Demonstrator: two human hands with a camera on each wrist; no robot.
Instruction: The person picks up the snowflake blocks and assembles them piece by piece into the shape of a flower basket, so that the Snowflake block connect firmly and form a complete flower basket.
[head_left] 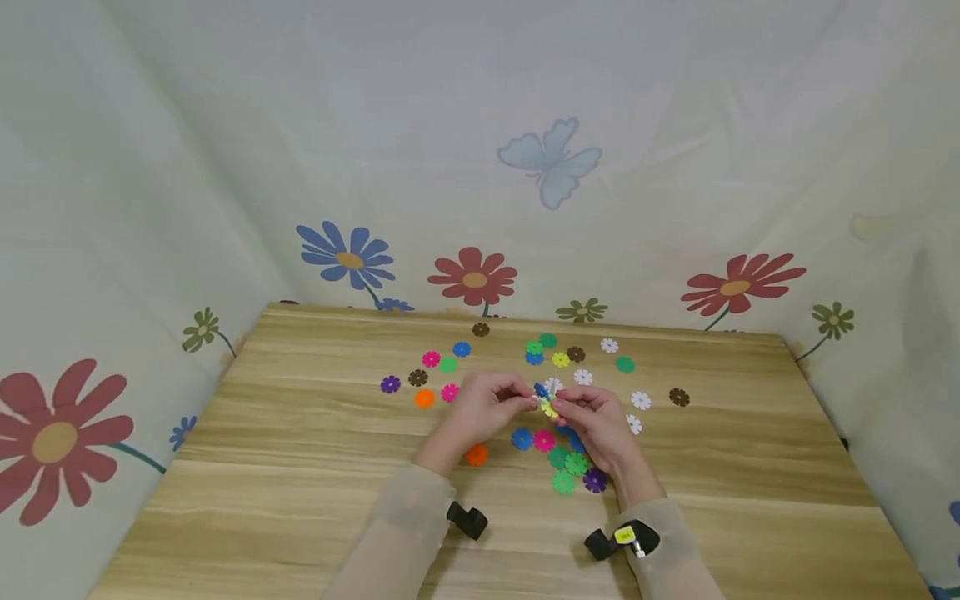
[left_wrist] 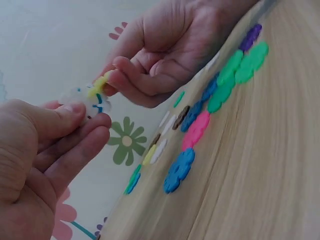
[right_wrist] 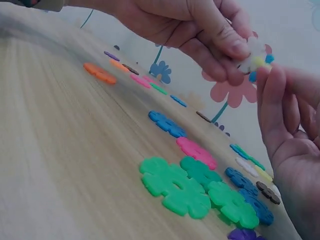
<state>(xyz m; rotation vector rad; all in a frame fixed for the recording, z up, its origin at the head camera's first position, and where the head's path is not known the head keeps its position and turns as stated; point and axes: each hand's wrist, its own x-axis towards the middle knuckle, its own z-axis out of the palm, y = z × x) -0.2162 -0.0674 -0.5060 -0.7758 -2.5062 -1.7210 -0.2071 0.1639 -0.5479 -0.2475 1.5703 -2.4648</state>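
Note:
Above the middle of the table, my left hand (head_left: 483,406) pinches a white notched plastic disc (left_wrist: 75,97) between thumb and fingers. My right hand (head_left: 602,427) pinches a yellow notched disc (left_wrist: 99,86) that meets the white one. Parts of a blue disc (right_wrist: 270,58) show at the same cluster. Fingertips cover much of these pieces, so how far they are slotted together cannot be told. Under and beside the right hand lie green discs (head_left: 575,463), a pink disc (head_left: 543,441) and a purple disc (head_left: 595,480).
Loose flower-shaped discs lie across the wooden table (head_left: 285,483). An orange disc (head_left: 476,454) is near my left wrist, a brown disc (head_left: 678,397) far right. White discs (head_left: 641,401) lie beyond my right hand. A flower-printed curtain (head_left: 420,150) stands behind the table.

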